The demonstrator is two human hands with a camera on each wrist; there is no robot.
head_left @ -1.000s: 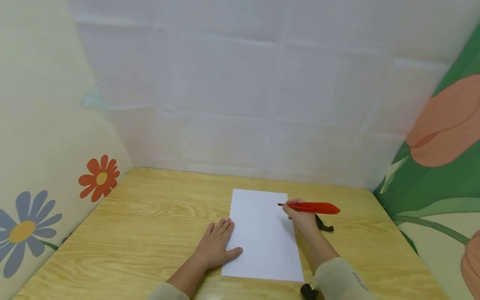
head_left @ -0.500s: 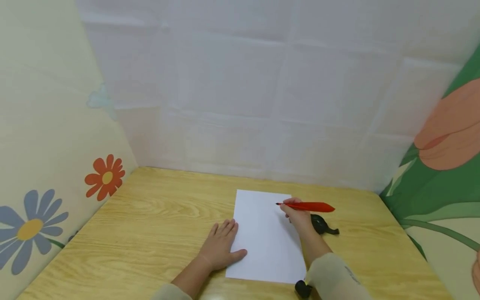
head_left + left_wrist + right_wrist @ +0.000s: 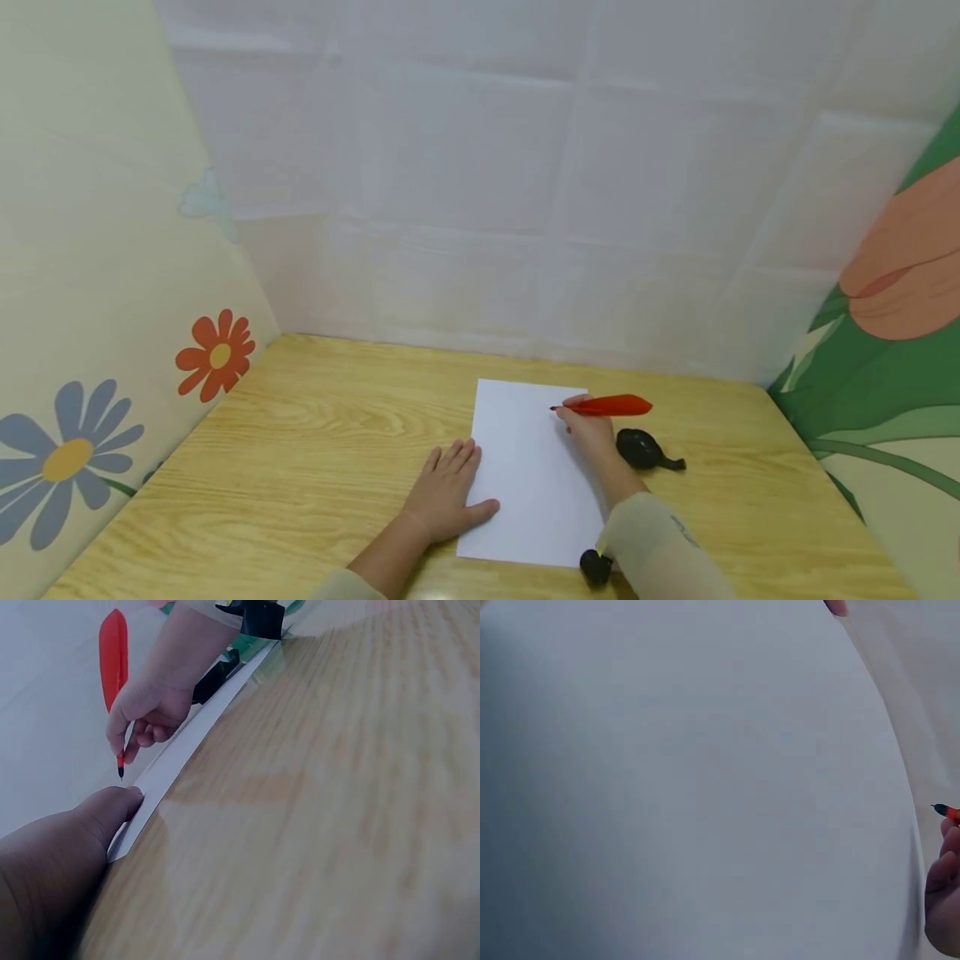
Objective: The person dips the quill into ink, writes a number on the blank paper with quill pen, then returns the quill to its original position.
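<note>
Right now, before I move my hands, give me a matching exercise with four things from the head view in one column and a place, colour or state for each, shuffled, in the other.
Column one
1. Left hand
2. Paper
3. Red feather pen
4. Black object with a tail-like end

Column two
A. Pinched in the right hand
B. On the tabletop, to the right of the paper
C. At the paper's left edge, thumb over it
D. White

Right pairs: 1-C, 2-D, 3-A, 4-B.

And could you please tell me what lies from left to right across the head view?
Blue flower print, red flower print, left hand, white paper, right hand holding red pen, rounded black object, pink flower print.
</note>
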